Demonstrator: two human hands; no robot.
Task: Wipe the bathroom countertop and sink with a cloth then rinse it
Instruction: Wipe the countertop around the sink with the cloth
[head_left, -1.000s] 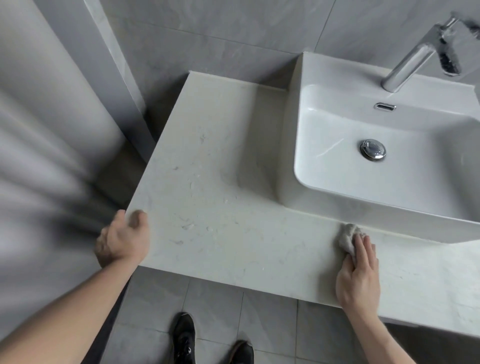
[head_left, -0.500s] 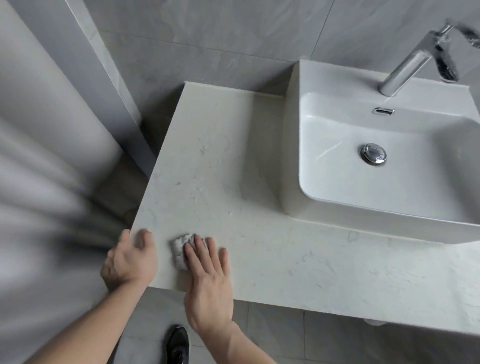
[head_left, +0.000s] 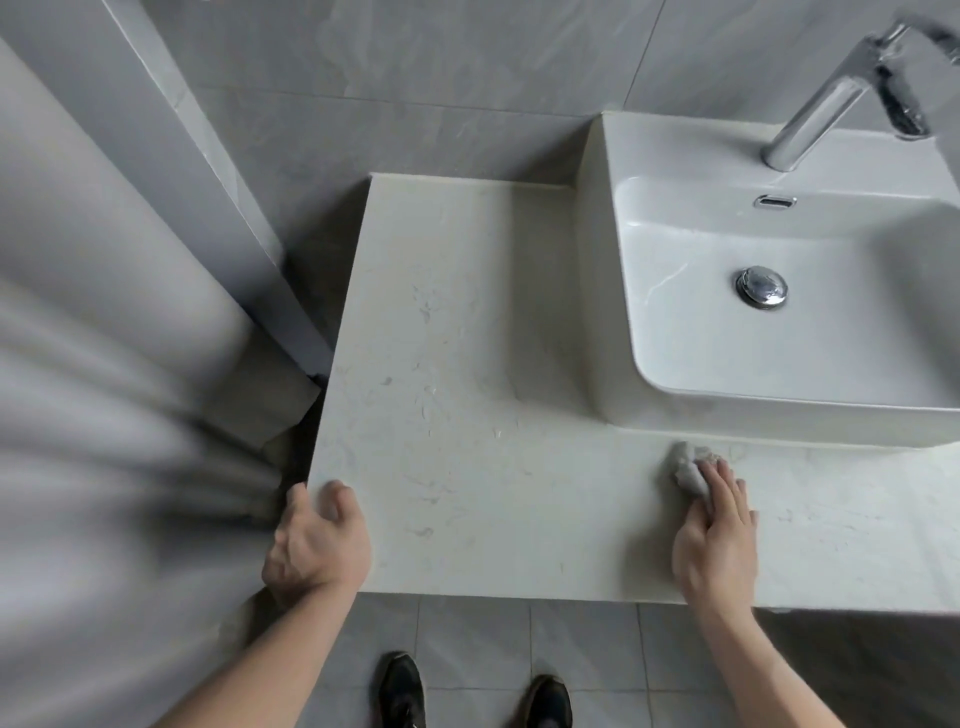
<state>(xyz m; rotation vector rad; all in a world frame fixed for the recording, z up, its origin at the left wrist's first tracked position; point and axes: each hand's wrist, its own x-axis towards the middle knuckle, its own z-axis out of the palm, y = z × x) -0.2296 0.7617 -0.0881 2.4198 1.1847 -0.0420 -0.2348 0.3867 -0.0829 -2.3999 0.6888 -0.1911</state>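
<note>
No brand or writing can be read on the faucet (head_left: 826, 109) or sink (head_left: 597, 312). The crumpled grey cloth (head_left: 688, 465) is pressed flat on the countertop (head_left: 467, 415) under the straight fingers of the right hand (head_left: 719, 540), just in front of the sink's front wall, well apart from the left hand (head_left: 317, 545), whose fingers are curled over the front-left corner of the counter. Bare marble is seen btw. the two hands & up the left side to the tiled wall (head_left: 415, 78); the front edge is just behind both wrists.
</note>
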